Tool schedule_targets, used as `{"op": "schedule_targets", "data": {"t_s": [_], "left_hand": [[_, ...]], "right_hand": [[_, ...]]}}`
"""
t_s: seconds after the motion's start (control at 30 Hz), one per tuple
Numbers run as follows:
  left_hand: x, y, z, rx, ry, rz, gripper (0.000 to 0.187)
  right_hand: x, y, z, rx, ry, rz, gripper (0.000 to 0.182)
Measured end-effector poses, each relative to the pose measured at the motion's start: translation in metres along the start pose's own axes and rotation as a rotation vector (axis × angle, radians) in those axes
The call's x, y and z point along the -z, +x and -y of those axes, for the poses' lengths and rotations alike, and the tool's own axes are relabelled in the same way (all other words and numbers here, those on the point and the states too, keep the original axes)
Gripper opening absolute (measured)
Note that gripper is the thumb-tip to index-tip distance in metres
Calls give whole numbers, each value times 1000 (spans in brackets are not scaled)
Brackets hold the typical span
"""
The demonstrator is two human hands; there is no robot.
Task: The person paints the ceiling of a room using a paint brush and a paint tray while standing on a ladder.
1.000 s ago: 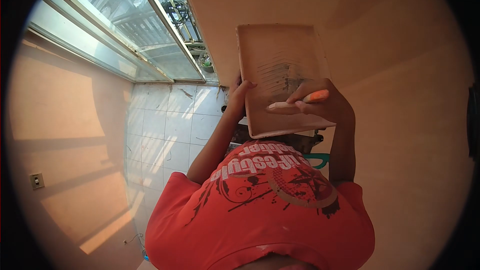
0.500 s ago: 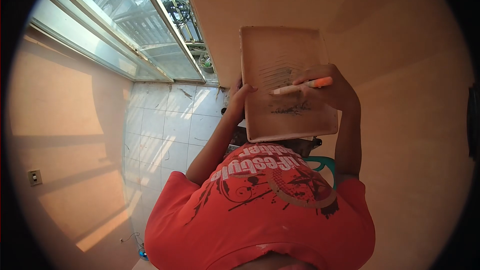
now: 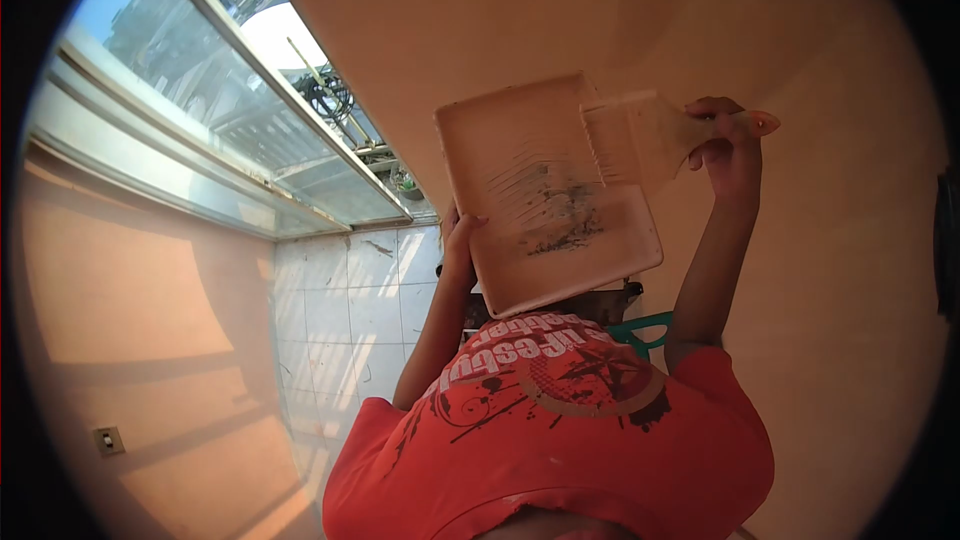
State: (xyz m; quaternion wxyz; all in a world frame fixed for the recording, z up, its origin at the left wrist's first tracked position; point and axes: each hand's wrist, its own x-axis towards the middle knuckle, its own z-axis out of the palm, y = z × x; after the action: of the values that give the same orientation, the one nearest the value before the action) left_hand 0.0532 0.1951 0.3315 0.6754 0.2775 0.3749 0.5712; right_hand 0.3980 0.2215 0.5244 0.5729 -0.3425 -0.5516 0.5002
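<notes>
A wide paint brush (image 3: 655,138) with an orange-tipped handle is in my right hand (image 3: 728,145), whose fingers are closed round the handle. Its bristles point left, over the upper right edge of a paint tray (image 3: 540,275). The tray is coated peach, with dark marks around its ribbed middle. My left hand (image 3: 462,245) grips the tray's left edge, thumb on the rim and the other fingers mostly hidden beneath. The tray is tilted slightly in the view.
A peach wall (image 3: 830,270) rises in front and to the right. Sliding glass windows (image 3: 270,130) stand at the upper left above a white tiled floor (image 3: 375,290). A light switch (image 3: 109,441) is on the left wall. Something green (image 3: 645,330) shows below the tray.
My right hand has lifted the brush from over the tray and moved it right and up, turning its broad side into view. The tray has rotated and shifted left. The camera view has moved too.
</notes>
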Motion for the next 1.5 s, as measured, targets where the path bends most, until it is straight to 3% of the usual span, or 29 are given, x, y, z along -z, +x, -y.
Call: {"op": "schedule_targets", "data": {"t_s": [0.03,0.1,0.17,0.2,0.27,0.4,0.47,0.5,0.57,0.7,0.77,0.8,0.87,0.9,0.97,1.07,1.2,1.27,1.5], "left_hand": [[-1,1,-1,13,28,50,64],[-3,0,-1,5,-16,34,63],[3,3,2,24,21,66,67],[4,5,3,18,29,47,71],[6,7,5,10,8,86,69],[-1,3,2,-2,-47,106,65],[-1,1,4,13,-56,107,64],[-3,-1,4,-8,-42,100,64],[0,1,6,-32,-19,100,63],[10,8,14,7,-52,75,66],[8,3,16,10,-50,65,68],[-2,-6,10,46,-71,85,71],[-8,-14,5,88,-91,101,73],[-8,-14,3,100,-61,101,74],[-17,-13,-3,111,-37,103,76],[-24,-18,-6,85,3,69,77],[-24,-19,-4,102,-10,36,79],[-14,-16,1,96,-9,31,79],[3,-26,26,78,-93,-19,75]], "right_hand": [[6,-7,8,125,137,-143,31],[5,-19,5,196,241,-224,34],[8,-32,-11,11,207,-171,32],[3,-40,-13,38,206,-203,32],[-7,-58,-17,-168,-92,-221,31],[16,-84,-27,6,262,-220,34],[6,-89,-21,221,455,-114,32],[5,-94,-20,232,456,-114,32],[5,-102,-22,-28,103,49,27],[4,-110,-14,100,42,-57,23],[8,-114,-3,108,379,-147,20],[13,-116,-4,102,381,-153,20],[24,-118,-14,-67,55,-179,22],[29,-120,-21,-72,56,-183,22],[40,-115,-22,193,259,-314,25],[56,-106,-16,252,360,-375,24],[96,-78,-79,74,278,-321,24],[105,-59,-133,35,97,-525,23],[146,-13,-264,-76,116,-706,19]]}}
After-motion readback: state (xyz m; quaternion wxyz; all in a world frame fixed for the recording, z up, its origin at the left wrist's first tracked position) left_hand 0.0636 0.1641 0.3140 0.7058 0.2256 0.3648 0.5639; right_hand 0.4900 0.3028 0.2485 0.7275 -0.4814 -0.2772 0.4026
